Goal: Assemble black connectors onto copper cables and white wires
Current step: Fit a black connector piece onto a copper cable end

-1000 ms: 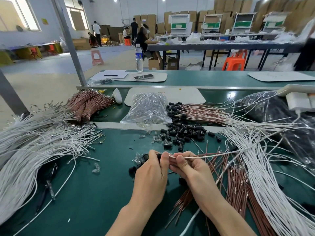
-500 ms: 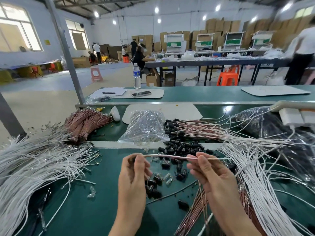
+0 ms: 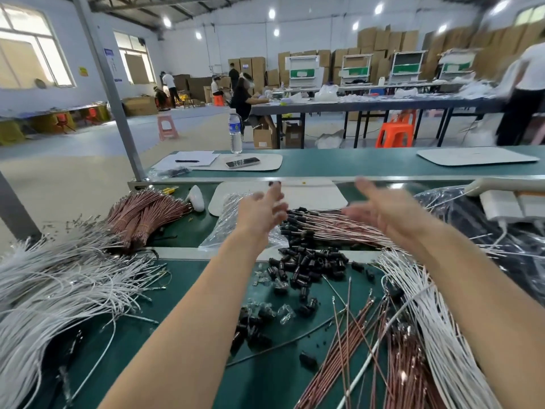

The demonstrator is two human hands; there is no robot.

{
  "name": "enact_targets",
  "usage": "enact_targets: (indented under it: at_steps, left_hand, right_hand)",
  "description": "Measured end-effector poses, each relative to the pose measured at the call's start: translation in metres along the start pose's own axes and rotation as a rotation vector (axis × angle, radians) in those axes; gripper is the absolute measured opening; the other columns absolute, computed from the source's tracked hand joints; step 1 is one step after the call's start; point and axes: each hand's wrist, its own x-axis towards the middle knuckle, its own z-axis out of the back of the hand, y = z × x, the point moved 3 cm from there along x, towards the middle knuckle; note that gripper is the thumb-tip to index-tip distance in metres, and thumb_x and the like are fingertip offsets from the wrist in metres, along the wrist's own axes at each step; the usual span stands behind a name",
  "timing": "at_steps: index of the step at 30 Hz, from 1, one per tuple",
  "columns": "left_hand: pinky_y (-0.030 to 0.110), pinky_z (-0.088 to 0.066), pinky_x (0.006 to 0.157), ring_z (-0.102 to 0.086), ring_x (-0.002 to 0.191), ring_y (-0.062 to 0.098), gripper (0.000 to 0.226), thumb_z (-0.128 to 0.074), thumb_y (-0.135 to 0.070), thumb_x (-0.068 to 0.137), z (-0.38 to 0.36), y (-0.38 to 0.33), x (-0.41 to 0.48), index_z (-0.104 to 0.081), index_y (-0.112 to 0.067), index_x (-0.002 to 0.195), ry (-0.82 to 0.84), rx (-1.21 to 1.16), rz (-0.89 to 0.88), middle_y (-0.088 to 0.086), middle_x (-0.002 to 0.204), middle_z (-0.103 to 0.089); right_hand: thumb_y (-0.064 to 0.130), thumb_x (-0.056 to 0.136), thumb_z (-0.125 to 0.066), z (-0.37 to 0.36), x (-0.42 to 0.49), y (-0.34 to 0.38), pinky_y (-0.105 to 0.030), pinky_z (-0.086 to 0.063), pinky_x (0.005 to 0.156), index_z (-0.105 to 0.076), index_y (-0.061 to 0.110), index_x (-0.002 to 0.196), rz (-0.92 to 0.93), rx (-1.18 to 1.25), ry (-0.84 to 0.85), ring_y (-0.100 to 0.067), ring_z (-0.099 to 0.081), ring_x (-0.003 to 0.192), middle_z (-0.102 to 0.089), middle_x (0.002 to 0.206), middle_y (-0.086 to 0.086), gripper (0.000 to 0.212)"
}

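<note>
Both arms stretched straight out over the green bench (image 3: 277,382). Left hand (image 3: 262,209) and right hand (image 3: 383,212) are raised, palms roughly facing each other, fingers spread loose, nothing held in either; both are motion-blurred. Between and below them lie copper cables (image 3: 339,227) with black-capped ends. Loose black connectors (image 3: 309,261) are piled just nearer. White wires (image 3: 427,305) fan out by the right forearm.
</note>
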Motion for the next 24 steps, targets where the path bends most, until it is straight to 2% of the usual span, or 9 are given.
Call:
enact_targets:
  at_steps: [1,3,5,10,14,16,20,22,24]
  left_hand:
    - [0.026,-0.061,0.072,-0.064,0.080,0.016,0.043,-0.064,-0.022,0.098,0.000,0.012,0.006,-0.052,0.002,0.131,-0.005,0.142,0.055,0.011,0.102,-0.065]
    - [0.030,-0.060,0.076,-0.062,0.079,0.017,0.044,-0.060,-0.022,0.101,0.005,0.033,0.004,-0.046,-0.002,0.138,0.013,0.460,0.036,0.007,0.097,-0.063]
    - [0.028,-0.058,0.066,-0.062,0.070,0.013,0.029,-0.056,-0.030,0.103,0.006,0.047,-0.009,-0.056,-0.009,0.124,0.118,0.760,-0.127,0.005,0.093,-0.066]
    - [0.027,-0.056,0.055,-0.071,0.063,0.022,0.040,-0.051,-0.040,0.104,-0.032,0.069,-0.080,-0.069,-0.007,0.092,0.649,1.260,-0.127,0.011,0.083,-0.075]
    - [0.024,-0.046,0.053,-0.060,0.050,0.021,0.052,-0.051,-0.046,0.102,-0.064,0.086,-0.122,-0.061,-0.002,0.076,0.685,1.555,-0.137,0.007,0.059,-0.063]
    - [0.029,-0.045,0.065,-0.059,0.064,0.025,0.048,-0.056,-0.043,0.101,-0.073,0.098,-0.134,-0.052,-0.004,0.073,0.616,1.644,-0.127,0.007,0.069,-0.058]
    - [0.038,-0.048,0.080,-0.065,0.109,0.036,0.020,-0.054,-0.018,0.099,-0.087,0.114,-0.151,-0.064,-0.005,0.111,0.542,1.680,-0.073,0.015,0.118,-0.067]
    - [0.040,-0.052,0.084,-0.066,0.107,0.035,0.017,-0.054,-0.015,0.097,-0.089,0.116,-0.152,-0.064,-0.004,0.106,0.536,1.652,-0.057,0.015,0.115,-0.069]
    - [0.036,-0.057,0.075,-0.071,0.083,0.029,0.021,-0.056,-0.017,0.098,-0.086,0.116,-0.148,-0.058,-0.003,0.083,0.572,1.530,0.009,0.014,0.090,-0.070]
  right_hand:
    - [0.029,0.101,-0.059,0.003,0.001,-0.019,-0.042,-0.052,0.104,-0.042,-0.008,0.143,-0.123,-0.113,0.044,-0.025,-0.075,0.093,-0.068,0.113,-0.027,0.059]
    - [0.024,0.103,-0.057,0.007,-0.008,-0.054,-0.037,-0.059,0.092,-0.050,-0.002,0.139,-0.209,-0.240,0.052,-0.019,-0.076,0.083,-0.065,0.122,-0.022,0.045]
    - [0.019,0.104,-0.055,0.008,-0.018,-0.076,-0.027,-0.062,0.073,-0.046,0.005,0.144,-0.126,-0.229,-0.010,-0.017,-0.076,0.073,-0.063,0.124,-0.014,0.044]
    - [0.014,0.105,-0.050,0.016,-0.039,-0.084,-0.028,-0.060,0.067,-0.044,0.017,0.146,0.012,-0.274,-0.198,-0.017,-0.072,0.075,-0.064,0.116,-0.007,0.041]
    - [0.014,0.106,-0.047,0.020,-0.057,-0.078,-0.027,-0.057,0.062,-0.051,0.020,0.138,0.054,-0.274,-0.281,-0.017,-0.070,0.076,-0.064,0.108,-0.003,0.033]
    - [0.013,0.106,-0.046,0.022,-0.066,-0.078,-0.024,-0.054,0.056,-0.051,0.021,0.137,0.063,-0.258,-0.294,-0.014,-0.069,0.076,-0.064,0.110,-0.003,0.033]
    - [0.012,0.105,-0.044,0.023,-0.084,-0.083,-0.024,-0.051,0.054,-0.049,0.027,0.135,0.099,-0.256,-0.312,-0.008,-0.068,0.069,-0.063,0.111,-0.002,0.034]
    - [0.012,0.105,-0.046,0.024,-0.092,-0.086,-0.024,-0.051,0.053,-0.049,0.027,0.135,0.106,-0.268,-0.321,-0.007,-0.068,0.067,-0.062,0.112,-0.002,0.034]
    - [0.014,0.105,-0.046,0.026,-0.099,-0.087,-0.025,-0.052,0.054,-0.049,0.030,0.134,0.110,-0.282,-0.310,-0.008,-0.069,0.068,-0.063,0.112,0.000,0.034]
